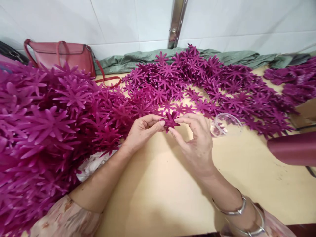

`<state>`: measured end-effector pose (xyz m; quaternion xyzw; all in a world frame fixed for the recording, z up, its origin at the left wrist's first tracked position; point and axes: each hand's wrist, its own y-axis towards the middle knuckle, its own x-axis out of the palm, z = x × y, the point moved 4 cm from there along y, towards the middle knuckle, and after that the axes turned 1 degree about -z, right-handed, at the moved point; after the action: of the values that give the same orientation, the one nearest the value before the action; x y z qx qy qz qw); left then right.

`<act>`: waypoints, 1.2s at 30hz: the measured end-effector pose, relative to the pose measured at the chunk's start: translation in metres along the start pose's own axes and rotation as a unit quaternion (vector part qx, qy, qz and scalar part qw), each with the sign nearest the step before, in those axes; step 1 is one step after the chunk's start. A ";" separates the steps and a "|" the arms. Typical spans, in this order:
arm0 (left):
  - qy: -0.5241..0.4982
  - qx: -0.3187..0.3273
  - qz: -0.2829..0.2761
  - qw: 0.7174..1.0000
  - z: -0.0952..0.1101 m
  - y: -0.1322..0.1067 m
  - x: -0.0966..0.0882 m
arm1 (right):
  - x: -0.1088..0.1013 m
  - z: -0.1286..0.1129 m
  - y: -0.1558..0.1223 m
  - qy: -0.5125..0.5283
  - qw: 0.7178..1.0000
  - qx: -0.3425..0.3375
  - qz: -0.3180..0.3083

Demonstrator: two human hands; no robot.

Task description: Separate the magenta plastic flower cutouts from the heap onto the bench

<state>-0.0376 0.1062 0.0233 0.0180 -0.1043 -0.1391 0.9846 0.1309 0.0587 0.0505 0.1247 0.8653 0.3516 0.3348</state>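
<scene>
Between my two hands, above the pale table, is one purple fabric flower with several long petals. My left hand pinches its left side between thumb and fingers. On the other side, my right hand has its thumb and fingertips closed on the petals. Loose purple flowers of the same shape lie heaped just beyond my hands. A much larger pile of purple flowers rises to the left, close to my left forearm.
Right of my right hand sits a clear plastic container. A red handbag stands at the back left, before green cloth along the tiled wall. White material lies under my left forearm. A dark red object juts in from the right.
</scene>
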 end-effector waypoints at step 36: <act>-0.002 -0.006 0.035 0.999 -0.003 0.002 -0.005 | -0.005 0.009 0.007 0.080 0.996 0.038 0.002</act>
<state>-0.0416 0.1099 0.0198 0.0078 -0.1061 -0.1057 0.9887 0.1407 0.0661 0.0527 0.1107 0.9019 0.3277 0.2586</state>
